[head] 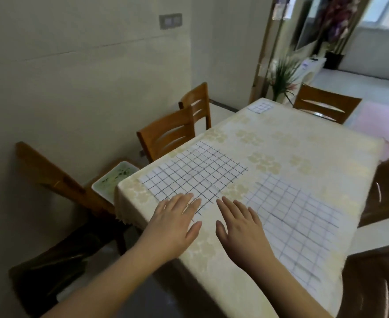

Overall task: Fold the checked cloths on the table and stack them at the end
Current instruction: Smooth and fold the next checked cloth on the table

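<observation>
Two white checked cloths lie flat on the table [280, 138], which has a cream flowered cover. The dark-lined cloth [193, 173] is spread near the left edge. The paler blue-lined cloth [299, 226] lies to its right, nearer me. A small folded checked cloth [260, 107] sits at the far end of the table. My left hand [175, 223] is flat with straight fingers, its fingertips on the near edge of the dark-lined cloth. My right hand [239, 226] is flat too, fingers straight, over the table between the two cloths. Neither hand holds anything.
Wooden chairs stand along the left side [166, 134], at the far end [326, 104] and at the right [386, 189]. A white tray [113, 177] rests on a chair seat by the table's left corner. A wall runs close on the left.
</observation>
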The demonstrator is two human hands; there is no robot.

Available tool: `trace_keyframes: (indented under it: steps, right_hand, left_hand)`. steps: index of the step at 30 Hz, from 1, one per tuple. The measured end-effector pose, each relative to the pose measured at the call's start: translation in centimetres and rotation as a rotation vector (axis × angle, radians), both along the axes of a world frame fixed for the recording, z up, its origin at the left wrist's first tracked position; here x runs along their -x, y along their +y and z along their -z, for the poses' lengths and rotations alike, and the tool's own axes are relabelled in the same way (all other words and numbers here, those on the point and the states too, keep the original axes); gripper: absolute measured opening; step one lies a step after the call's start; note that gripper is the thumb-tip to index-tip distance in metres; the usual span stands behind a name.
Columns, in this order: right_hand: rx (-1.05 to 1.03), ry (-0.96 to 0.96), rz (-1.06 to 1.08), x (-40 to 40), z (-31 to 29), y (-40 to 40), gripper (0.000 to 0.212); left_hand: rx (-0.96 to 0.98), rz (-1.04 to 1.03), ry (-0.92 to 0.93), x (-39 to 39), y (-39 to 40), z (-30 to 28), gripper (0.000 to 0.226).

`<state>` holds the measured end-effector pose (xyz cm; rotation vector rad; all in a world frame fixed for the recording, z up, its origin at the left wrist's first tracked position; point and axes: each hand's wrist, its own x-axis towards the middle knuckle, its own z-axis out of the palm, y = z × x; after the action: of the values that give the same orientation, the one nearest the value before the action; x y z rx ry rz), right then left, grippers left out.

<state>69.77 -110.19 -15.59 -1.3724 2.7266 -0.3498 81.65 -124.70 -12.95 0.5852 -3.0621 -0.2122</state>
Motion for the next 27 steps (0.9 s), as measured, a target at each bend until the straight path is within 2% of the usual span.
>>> trace_keyframes:
  steps: [2,6,10,13,20,23,27]
  right_hand:
    - [-0.037,-0.035,0.037,1.5,0.4,0.2,0.075]
    - [-0.067,-0.070,0.136,3.7,1.3,1.1,0.063]
    - [-0.092,-0.089,0.252,4.8,2.4,2.1,0.076]
    - [-0.112,-0.132,0.343,5.6,4.2,2.7,0.061]
    - [-0.170,-0.231,0.657,7.0,9.6,4.7,0.057]
    - [-0.230,-0.336,0.727,6.3,13.4,5.1,0.059]
    - [-0.315,-0.481,0.834,5.4,17.8,6.1,0.066]
  left_hand:
    - [0.000,0.033,-0.005,2.2,-0.3,0.3,0.061]
    - [0.029,0.146,0.006,6.0,-0.3,2.0,0.070]
    - [0.037,0.309,-0.050,9.3,0.5,4.1,0.065]
    - [0.053,0.446,-0.127,12.0,1.3,6.3,0.062]
    - [0.047,0.696,-0.217,16.7,2.0,12.4,0.063]
    - [0.103,0.813,-0.267,18.1,1.7,15.9,0.064]
    - [0.095,0.856,-0.402,19.0,1.1,20.4,0.067]
